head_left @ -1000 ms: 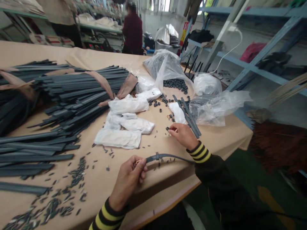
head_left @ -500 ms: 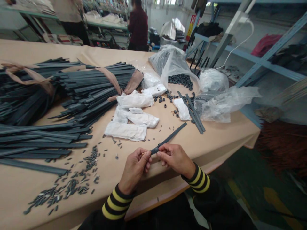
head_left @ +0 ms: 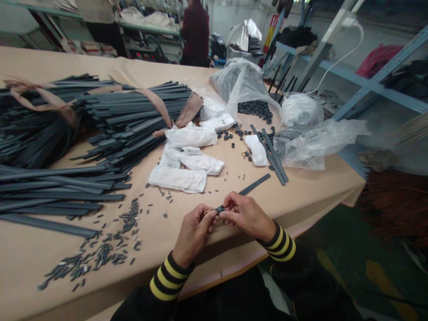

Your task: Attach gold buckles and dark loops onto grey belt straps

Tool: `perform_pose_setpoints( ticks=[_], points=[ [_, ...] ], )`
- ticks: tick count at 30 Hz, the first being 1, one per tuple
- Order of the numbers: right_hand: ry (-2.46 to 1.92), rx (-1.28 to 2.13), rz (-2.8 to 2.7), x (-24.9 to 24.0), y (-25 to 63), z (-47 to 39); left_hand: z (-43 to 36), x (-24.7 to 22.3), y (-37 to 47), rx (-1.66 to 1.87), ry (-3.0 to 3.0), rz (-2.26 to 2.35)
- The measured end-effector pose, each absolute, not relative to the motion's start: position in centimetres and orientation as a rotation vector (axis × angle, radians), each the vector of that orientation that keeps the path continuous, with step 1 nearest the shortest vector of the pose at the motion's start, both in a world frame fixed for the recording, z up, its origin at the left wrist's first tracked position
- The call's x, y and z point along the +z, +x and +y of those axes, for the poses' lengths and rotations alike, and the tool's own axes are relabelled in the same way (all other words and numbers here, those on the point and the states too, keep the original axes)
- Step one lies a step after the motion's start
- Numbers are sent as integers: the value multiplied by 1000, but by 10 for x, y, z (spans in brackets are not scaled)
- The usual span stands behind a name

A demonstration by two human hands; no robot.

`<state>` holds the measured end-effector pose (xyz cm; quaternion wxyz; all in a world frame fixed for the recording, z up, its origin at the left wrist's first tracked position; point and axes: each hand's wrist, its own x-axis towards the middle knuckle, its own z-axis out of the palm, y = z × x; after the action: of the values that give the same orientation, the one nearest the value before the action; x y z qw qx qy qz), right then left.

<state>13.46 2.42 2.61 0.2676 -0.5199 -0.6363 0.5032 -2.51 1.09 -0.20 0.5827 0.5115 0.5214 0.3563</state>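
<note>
Both hands meet near the front edge of the table, pinching one dark grey strip (head_left: 256, 183). My left hand (head_left: 194, 232) is closed on its near end, where a thin gold-coloured piece sticks out between the fingers. My right hand (head_left: 249, 216) is closed on the strip just beside it, fingertips at a small dark band around the strip. The rest of the strip points away to the upper right. Beyond the hands lie white wrapped packets (head_left: 178, 179) and a small white packet (head_left: 256, 150) beside two loose dark strips (head_left: 274, 156).
Bundles of dark strips (head_left: 133, 116) tied with cloth fill the left. Small dark pieces (head_left: 103, 254) are scattered at the front left. An open plastic bag (head_left: 234, 82) spills dark parts at the back. Blue shelving (head_left: 381, 87) stands right; a person in dark red (head_left: 195, 33) is beyond the table.
My right hand has slid over more of the strip, and its fingers are bunched closer to the band. The strip lies at a slightly flatter angle. The view has shifted a little.
</note>
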Motion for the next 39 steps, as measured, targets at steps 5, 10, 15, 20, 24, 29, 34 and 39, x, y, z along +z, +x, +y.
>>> perform_pose_setpoints(
  ticks=[5,10,15,20,24,29,34,39],
  points=[
    [-1291,1556,-1533,23,133,26,11,0,-25,832,1166,1264],
    [-1257,1593,-1477,19,124,28,10,-4,-26,885,1140,1269],
    [-1354,1398,-1579,17,111,25,8,-9,-28,916,1233,1259],
    [-1421,1224,-1594,13,108,23,10,-6,-30,865,1321,1245],
    [-1387,1366,-1551,13,113,25,11,-3,-30,833,1378,1242],
    [-1370,1115,-1802,37,131,31,11,-2,-29,859,1285,1268],
    [-1565,655,-2211,55,160,35,12,-3,-31,873,1141,1195],
    [-1454,1235,-2342,49,165,28,12,-4,-31,829,1214,1157]
  ],
)
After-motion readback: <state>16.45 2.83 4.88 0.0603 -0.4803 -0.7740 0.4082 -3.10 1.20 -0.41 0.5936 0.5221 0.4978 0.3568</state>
